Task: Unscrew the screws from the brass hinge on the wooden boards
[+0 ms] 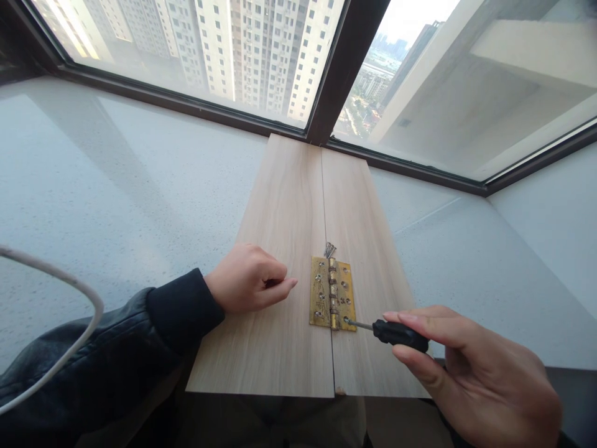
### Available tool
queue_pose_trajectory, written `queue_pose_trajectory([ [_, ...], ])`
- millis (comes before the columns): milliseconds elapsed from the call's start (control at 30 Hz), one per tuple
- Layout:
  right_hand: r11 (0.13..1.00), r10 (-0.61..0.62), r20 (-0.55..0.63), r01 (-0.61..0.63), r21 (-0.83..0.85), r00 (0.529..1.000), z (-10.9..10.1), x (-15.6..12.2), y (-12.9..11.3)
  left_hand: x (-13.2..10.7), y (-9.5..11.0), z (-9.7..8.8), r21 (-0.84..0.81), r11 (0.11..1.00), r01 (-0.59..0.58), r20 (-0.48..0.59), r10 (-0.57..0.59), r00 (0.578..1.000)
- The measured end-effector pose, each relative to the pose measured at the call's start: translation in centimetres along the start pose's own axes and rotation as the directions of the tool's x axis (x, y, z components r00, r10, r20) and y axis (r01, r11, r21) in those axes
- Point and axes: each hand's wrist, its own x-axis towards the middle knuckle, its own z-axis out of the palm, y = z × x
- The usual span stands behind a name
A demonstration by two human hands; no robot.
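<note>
A black-handled screwdriver (401,336) is gripped in my right hand (485,367), between thumb and fingers. Its tip meets the lower right hole of a worn brass hinge (321,292). The hinge lies unfolded across the seam between two pale wooden boards, one leaf on the left board (280,205) and one on the right board (354,211). Several loose screws (330,250) lie in a small heap just above the hinge. Left of the hinge, my left hand (252,280) rests curled over the left board, thumb pointing toward the hinge; nothing shows in its fingers.
Both boards lie on a speckled white sill (186,186) and reach the dark window frame (321,74) at the back. A white cable (88,292) loops in at the left, in front of my sleeve. Tall buildings stand beyond the glass.
</note>
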Motion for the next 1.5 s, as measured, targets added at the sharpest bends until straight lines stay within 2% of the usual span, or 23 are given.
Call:
queue_pose_trajectory([
  [133,0.989,-0.026,-0.008,0.024,-0.149,1.000,-0.4,0.3,-0.2,0.0,0.0,0.0,0.003,1.000,0.002,0.002,-0.002,1.000],
  [367,0.922,-0.177,0.215,0.238,-0.304,0.960,-2.8,1.7,1.0,0.1,0.1,-0.1,-0.003,1.000,0.009,0.022,-0.009,1.000],
  [467,0.904,-0.202,0.300,0.295,-0.310,0.932,-3.0,2.3,0.8,0.0,0.1,-0.1,0.001,1.000,0.023,0.026,-0.023,0.999],
  [533,0.887,-0.221,0.296,0.317,-0.334,0.929,-2.6,2.7,0.5,-0.1,0.1,-0.1,0.001,1.000,0.024,0.021,-0.024,1.000],
  [633,0.860,-0.218,0.254,0.309,-0.407,0.942,-1.7,3.1,-0.2,-0.1,0.2,-0.1,-0.003,1.000,0.016,0.019,-0.016,1.000],
  [800,0.824,-0.104,0.213,0.204,-0.529,0.972,-0.8,3.6,-1.2,-0.1,0.1,0.0,0.003,1.000,-0.003,0.000,0.003,1.000],
  [967,0.844,-0.128,0.303,0.264,-0.467,0.944,-0.9,3.5,-1.7,0.0,0.1,0.0,-0.010,1.000,-0.012,-0.008,0.012,1.000],
  [1133,0.855,-0.109,0.315,0.251,-0.454,0.943,-1.3,3.3,-1.6,0.1,0.1,0.0,-0.004,1.000,0.010,0.012,-0.010,1.000],
  [1233,0.939,-0.089,0.331,0.190,-0.287,0.939,-1.1,3.3,-1.2,0.1,0.1,-0.1,0.001,1.000,0.005,0.008,-0.005,1.000],
  [1300,0.996,-0.058,0.315,0.077,-0.049,0.947,-0.6,3.0,-0.9,0.0,0.1,-0.1,0.000,1.000,0.000,0.004,0.000,1.000],
  [1333,0.997,-0.009,0.294,-0.013,0.070,0.956,-0.2,2.7,-0.8,0.0,0.1,-0.1,-0.003,1.000,0.000,0.002,0.000,1.000],
  [1400,0.942,0.167,0.204,-0.217,0.257,0.965,0.9,1.9,-0.7,0.0,0.1,-0.1,-0.013,1.000,-0.003,-0.003,0.002,1.000],
  [1467,0.837,0.371,0.052,-0.359,0.413,0.927,2.4,1.0,-1.1,0.0,0.1,0.0,-0.023,1.000,-0.004,-0.010,0.004,1.000],
  [1500,0.773,0.448,-0.037,-0.366,0.518,0.893,3.3,0.7,-1.5,0.0,0.1,0.0,-0.027,1.000,-0.003,-0.012,0.003,1.000],
])
